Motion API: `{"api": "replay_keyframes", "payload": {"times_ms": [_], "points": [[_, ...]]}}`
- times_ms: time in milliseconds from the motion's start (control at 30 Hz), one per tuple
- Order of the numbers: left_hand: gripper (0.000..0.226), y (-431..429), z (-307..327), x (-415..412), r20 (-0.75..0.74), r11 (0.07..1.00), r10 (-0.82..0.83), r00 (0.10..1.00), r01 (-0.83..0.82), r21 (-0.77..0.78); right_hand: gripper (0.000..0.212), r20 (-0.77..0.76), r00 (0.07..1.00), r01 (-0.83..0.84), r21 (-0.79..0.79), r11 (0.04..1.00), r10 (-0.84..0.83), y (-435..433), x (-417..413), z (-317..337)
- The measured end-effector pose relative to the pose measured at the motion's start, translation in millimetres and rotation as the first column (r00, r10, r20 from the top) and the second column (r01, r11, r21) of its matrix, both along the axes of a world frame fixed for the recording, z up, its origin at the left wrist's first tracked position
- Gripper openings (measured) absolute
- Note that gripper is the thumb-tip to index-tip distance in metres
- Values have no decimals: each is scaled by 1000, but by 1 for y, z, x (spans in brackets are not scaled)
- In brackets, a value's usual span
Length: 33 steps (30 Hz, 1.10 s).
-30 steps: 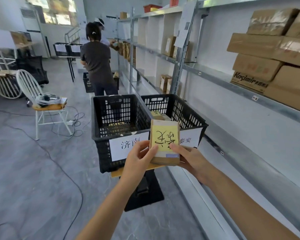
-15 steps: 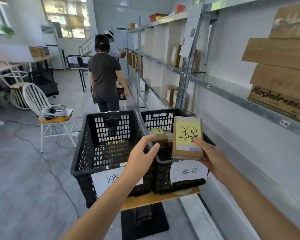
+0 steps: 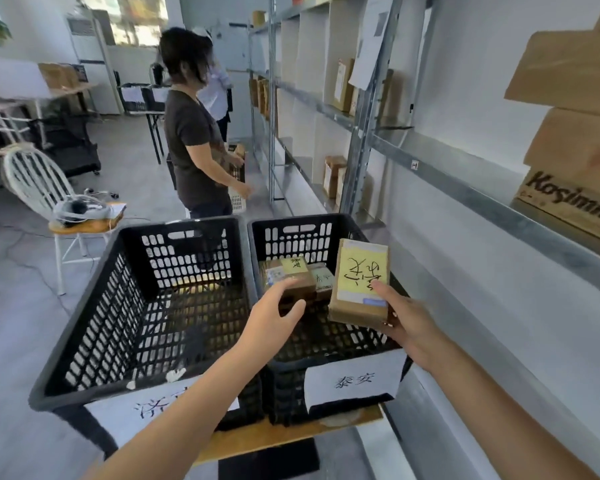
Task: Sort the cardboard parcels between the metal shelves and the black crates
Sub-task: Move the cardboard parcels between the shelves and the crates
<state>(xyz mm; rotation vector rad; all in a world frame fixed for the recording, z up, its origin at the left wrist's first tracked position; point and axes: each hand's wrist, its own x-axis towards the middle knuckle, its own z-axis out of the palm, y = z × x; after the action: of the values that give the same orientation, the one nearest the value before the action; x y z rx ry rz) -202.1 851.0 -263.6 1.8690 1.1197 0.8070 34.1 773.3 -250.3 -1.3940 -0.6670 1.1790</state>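
The right hand [image 3: 409,327] grips a cardboard parcel [image 3: 359,282] by its lower end, thumb on the face and fingers curled behind. The parcel stands nearly upright, a yellow note with handwritten characters across its front, and it hangs over the near right part of the right-hand black crate [image 3: 298,237]. The left hand [image 3: 274,318] holds nothing: its fingers are loosely spread and reach over the same crate, close to a small parcel [image 3: 290,277] lying inside. Whether the fingertips touch that parcel cannot be told. A second small parcel [image 3: 321,277] lies just beside the first, toward the crate's far wall.

The left-hand black crate [image 3: 111,323] stands against the right one, and both rest on a wooden surface [image 3: 291,434]. Each crate carries a white paper label on its front; the right label [image 3: 355,381] reads clearly, the left label [image 3: 118,414] is partly hidden by the forearm. Metal shelves [image 3: 465,188] run along the right, with large cardboard boxes [image 3: 575,150] stacked on them. Farther back another person [image 3: 194,133] stands at the shelves, and a white chair [image 3: 35,178] sits on the left.
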Motion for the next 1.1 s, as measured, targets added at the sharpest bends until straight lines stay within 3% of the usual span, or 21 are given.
{"api": "replay_keyframes", "payload": {"times_ms": [700, 833, 967, 1100], "points": [[48, 174, -51, 74, -21, 968, 195, 981, -196, -156, 44, -76, 955, -295, -251, 922, 286, 190, 63, -62], [48, 208, -60, 82, -49, 969, 211, 976, -216, -123, 56, -35, 933, -354, -283, 891, 359, 225, 74, -84], [48, 233, -67, 91, -60, 941, 269, 961, -275, -195, 67, 45, 910, -376, -331, 866, 412, 242, 78, -105], [48, 257, -70, 97, -51, 930, 303, 951, -307, -204, 66, 127, 806, -489, -407, 772, 578, 261, 82, -125]]}}
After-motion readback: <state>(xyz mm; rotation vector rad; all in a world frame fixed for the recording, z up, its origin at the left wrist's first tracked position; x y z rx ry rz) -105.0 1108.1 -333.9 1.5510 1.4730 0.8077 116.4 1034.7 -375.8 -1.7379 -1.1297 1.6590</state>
